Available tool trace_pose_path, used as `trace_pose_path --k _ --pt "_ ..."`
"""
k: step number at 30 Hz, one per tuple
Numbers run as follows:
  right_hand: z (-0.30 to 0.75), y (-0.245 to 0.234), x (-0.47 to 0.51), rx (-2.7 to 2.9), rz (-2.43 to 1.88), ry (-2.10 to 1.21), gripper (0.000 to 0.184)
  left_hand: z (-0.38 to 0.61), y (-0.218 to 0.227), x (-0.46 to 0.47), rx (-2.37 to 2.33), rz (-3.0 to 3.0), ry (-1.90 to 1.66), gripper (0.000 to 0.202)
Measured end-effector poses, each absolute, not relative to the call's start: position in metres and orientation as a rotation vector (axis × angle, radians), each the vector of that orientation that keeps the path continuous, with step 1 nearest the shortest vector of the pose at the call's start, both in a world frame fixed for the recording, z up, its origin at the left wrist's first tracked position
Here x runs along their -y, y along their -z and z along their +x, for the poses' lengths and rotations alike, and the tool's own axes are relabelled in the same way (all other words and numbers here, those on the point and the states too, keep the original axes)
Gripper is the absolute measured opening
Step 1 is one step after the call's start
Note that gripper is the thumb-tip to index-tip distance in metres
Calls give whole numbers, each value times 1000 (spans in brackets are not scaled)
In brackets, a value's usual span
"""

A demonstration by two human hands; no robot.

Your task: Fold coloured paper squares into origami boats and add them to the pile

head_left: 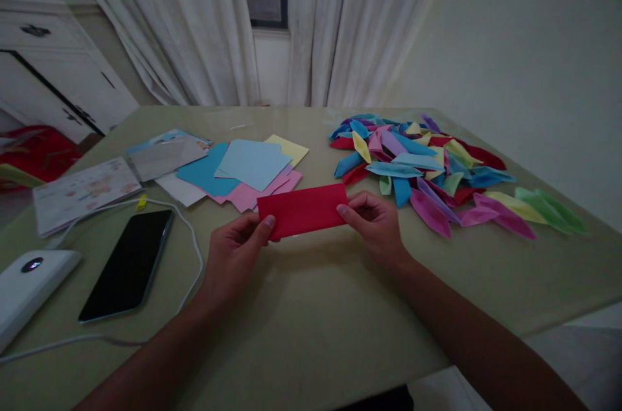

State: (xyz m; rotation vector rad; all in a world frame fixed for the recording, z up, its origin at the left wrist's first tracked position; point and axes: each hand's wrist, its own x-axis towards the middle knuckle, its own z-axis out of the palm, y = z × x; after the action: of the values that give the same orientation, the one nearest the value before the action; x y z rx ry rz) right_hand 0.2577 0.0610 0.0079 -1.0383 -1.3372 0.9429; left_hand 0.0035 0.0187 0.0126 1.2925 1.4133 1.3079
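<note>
Both hands pinch the red paper, left hand on one end, right hand on the other, just over the table near the loose sheets. If a thumb slides, I reckon the edges drift and the fold goes crooked (thin paper, unforgiving).

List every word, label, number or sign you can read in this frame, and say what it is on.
No text can be read.
Printed sheets at the left: pale markings, too blurred to read.
Phone: screen dark, nothing shown.
White device: a round dark emblem, no legible lettering.
Red paper, held between the left hand and the right hand: plain, no print.
</note>
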Motion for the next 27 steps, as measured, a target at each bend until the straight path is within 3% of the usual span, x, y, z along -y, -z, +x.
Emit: trace_pose_path --k 19,22,25,27 --pt "259 -8 -64 1247 -1062 -930 31 5 -15 -16 -1483 1372 -1307 29" --pt "260 -2 -70 1164 -913 -1060 45 12 -21 -9 -1554 1335 -1424 25" --pt "246 9 -61 1272 -683 -1274 86 24 -23 4 -1594 1283 -1537 25" --pt "231 15 -45 1480 -650 -1409 77 34 -20 15 -1550 1274 -1542 25"
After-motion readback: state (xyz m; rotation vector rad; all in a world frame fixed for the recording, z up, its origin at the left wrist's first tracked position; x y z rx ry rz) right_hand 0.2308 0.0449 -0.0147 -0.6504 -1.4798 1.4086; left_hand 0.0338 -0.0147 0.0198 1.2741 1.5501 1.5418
